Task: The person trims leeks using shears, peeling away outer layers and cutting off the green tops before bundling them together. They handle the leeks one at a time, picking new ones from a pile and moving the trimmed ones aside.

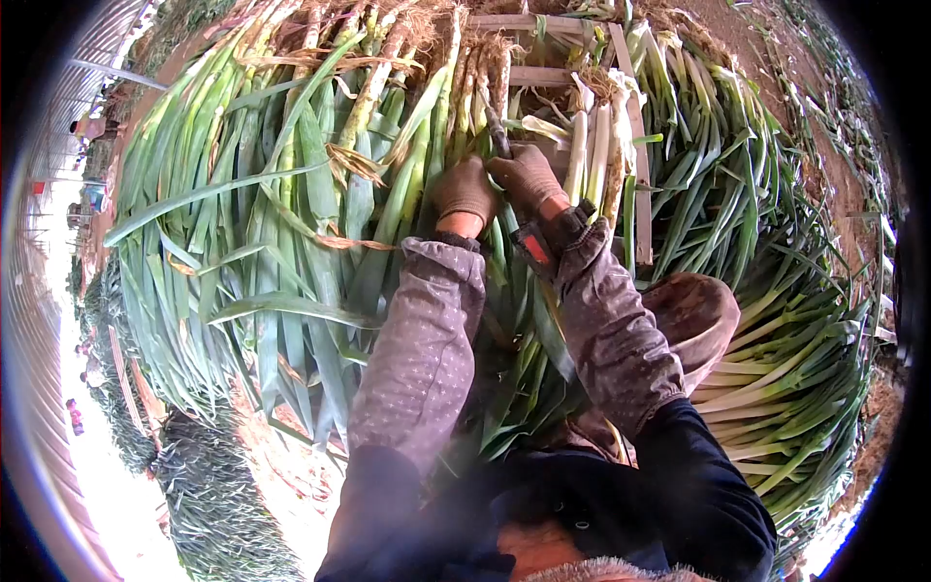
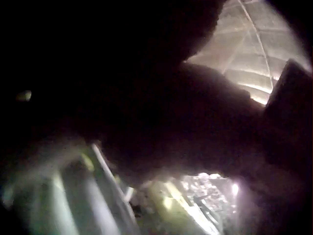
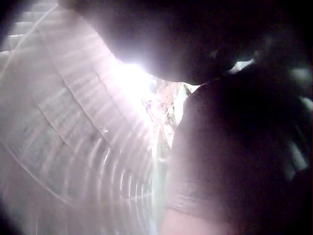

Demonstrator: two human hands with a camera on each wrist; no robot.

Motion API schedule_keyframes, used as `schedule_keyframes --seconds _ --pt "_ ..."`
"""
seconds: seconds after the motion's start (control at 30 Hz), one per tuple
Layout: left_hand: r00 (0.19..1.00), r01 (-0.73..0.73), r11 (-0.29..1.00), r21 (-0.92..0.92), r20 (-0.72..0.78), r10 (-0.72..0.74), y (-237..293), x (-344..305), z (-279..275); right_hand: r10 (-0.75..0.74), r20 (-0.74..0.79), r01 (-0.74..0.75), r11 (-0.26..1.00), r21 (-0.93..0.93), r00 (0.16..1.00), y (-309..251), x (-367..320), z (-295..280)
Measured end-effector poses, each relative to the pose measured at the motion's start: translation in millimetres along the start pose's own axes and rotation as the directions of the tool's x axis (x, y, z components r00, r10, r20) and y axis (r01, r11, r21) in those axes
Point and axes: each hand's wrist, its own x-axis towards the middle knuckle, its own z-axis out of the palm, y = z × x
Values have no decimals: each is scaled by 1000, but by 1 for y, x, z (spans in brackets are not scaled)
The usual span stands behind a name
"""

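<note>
In the head view both gloved hands meet near the middle, over a spread of long leeks (image 1: 419, 160). My left hand (image 1: 465, 190) has its fingers curled round leek stalks (image 1: 472, 92), whose rooty ends point away from me. Close beside it on the right, my right hand (image 1: 527, 178) grips a dark, slender tool (image 1: 497, 133) that slants up and left against the stalks; its exact kind is unclear. Both wrist views are mostly dark, with a hand's shadowed shape filling the left wrist view and pale leaves (image 2: 93, 200) below it.
A wooden frame (image 1: 630, 126) stands beyond and right of the hands, with trimmed white leeks (image 1: 599, 145) on it. More leeks (image 1: 776, 388) lie fanned out at the right. Untrimmed leeks (image 1: 223, 184) heap up at the left. A bent knee (image 1: 690, 325) juts beside the right forearm.
</note>
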Motion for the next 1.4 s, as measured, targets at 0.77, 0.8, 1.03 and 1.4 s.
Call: schedule_keyframes --seconds 0.77,0.8,1.03,1.4 --pt "971 -89 984 155 -209 121 11 -2 16 -29 183 15 997 77 983 -15 -111 -64" --pt "962 -104 984 146 -235 137 9 -5 20 17 177 -40 991 127 984 -22 -131 -69" --pt "994 46 993 -107 -96 -56 0 0 31 173 244 -206 972 116 954 3 -232 -95" --pt "923 -384 878 -285 -93 373 57 -144 115 22 149 -68 947 314 989 17 -325 -106"
